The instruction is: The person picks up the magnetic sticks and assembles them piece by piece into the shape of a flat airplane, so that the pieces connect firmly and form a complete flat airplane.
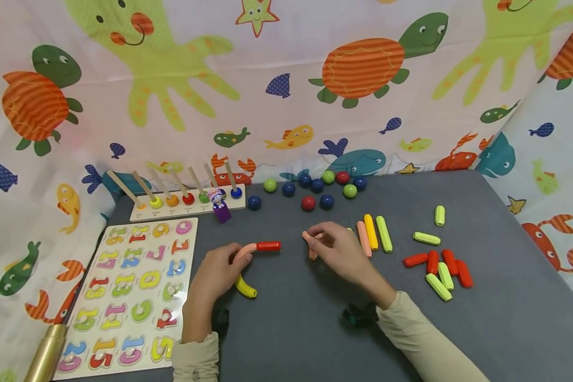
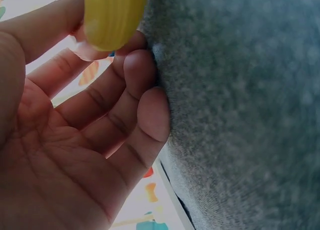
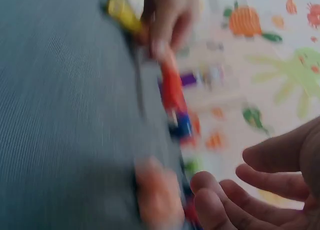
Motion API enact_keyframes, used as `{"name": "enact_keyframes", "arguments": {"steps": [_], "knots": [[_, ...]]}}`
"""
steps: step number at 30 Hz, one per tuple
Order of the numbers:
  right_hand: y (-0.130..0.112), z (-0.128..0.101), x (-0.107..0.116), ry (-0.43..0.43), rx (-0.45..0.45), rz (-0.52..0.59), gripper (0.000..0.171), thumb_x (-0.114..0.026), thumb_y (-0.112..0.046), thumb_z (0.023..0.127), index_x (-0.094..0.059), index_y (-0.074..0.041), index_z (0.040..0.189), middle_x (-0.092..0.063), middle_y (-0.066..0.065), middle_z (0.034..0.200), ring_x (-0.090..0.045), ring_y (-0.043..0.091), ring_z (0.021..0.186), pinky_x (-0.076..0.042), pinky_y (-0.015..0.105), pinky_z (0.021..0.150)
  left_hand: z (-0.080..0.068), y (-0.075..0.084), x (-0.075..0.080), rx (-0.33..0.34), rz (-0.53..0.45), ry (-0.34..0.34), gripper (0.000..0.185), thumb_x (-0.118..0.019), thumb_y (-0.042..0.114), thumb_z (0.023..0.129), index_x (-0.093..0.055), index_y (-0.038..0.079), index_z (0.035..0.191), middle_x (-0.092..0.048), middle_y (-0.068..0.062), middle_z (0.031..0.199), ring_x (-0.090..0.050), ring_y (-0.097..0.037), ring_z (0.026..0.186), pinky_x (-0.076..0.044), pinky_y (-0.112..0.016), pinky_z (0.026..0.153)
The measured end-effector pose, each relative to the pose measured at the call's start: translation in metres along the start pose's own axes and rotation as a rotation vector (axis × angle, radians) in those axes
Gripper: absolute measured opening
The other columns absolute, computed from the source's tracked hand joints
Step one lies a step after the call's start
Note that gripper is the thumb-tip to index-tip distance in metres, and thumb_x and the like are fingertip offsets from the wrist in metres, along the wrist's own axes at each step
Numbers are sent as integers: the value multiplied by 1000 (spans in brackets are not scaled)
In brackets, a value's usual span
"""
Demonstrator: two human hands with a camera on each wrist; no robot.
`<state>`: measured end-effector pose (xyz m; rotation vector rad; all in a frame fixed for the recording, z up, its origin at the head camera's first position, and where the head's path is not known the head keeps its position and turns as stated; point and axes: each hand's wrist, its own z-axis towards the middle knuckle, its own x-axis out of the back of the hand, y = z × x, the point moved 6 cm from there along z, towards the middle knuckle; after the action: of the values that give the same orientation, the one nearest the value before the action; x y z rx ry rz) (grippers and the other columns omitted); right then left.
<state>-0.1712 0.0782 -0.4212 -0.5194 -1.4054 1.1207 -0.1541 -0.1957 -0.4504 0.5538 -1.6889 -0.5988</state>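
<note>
My left hand [image 1: 215, 273] pinches a joined strip of plastic pieces between thumb and forefinger. Its curved yellow piece [image 1: 245, 287] hangs toward the near side, a peach piece [image 1: 245, 251] lies in the grip, and a red piece [image 1: 269, 246] points right. In the left wrist view the yellow end [image 2: 115, 19] is close up, the other fingers loosely bent against the table. Over some peach pieces [image 1: 312, 253] is my right hand [image 1: 339, 249]. The right wrist view shows its thumb and fingers [image 3: 275, 160] apart with nothing between; a blurred peach piece [image 3: 159, 195] lies beyond them.
Peach, orange and lime sticks [image 1: 383, 233] lie beyond my right hand, with red and lime pieces [image 1: 450, 262] farther right. Several balls [image 1: 327, 201] sit at the back. A number puzzle board [image 1: 191, 249], a peg board [image 1: 188, 207] and a purple figure [image 1: 222, 213] occupy the left.
</note>
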Motion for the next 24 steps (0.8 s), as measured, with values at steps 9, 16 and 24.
{"name": "enact_keyframes", "arguments": {"steps": [9, 16, 24], "knots": [[34, -80, 102, 109, 146, -703, 28, -85, 5, 83, -76, 3, 109, -71, 20, 107, -60, 44, 102, -50, 63, 87, -4, -4, 3, 40, 38, 5, 27, -72, 30, 104, -74, 6, 118, -62, -5, 86, -57, -23, 79, -45, -38, 71], [60, -103, 117, 99, 202, -886, 26, -80, 10, 76, -76, 0, 99, -66, 18, 94, -55, 45, 87, -47, 61, 71, -9, -5, 4, 59, 40, -30, 43, -70, 26, 105, -62, 4, 141, -63, -18, 126, -58, -33, 103, -52, -52, 93], [50, -87, 107, -13, 170, -875, 22, -81, 12, 80, -67, -3, 89, -49, 5, 77, -49, 25, 70, -48, 43, 63, -34, -4, 5, -19, 14, -149, 33, -76, 18, 101, -70, 16, 133, -49, -21, 147, -48, -45, 133, -42, -68, 109]]}}
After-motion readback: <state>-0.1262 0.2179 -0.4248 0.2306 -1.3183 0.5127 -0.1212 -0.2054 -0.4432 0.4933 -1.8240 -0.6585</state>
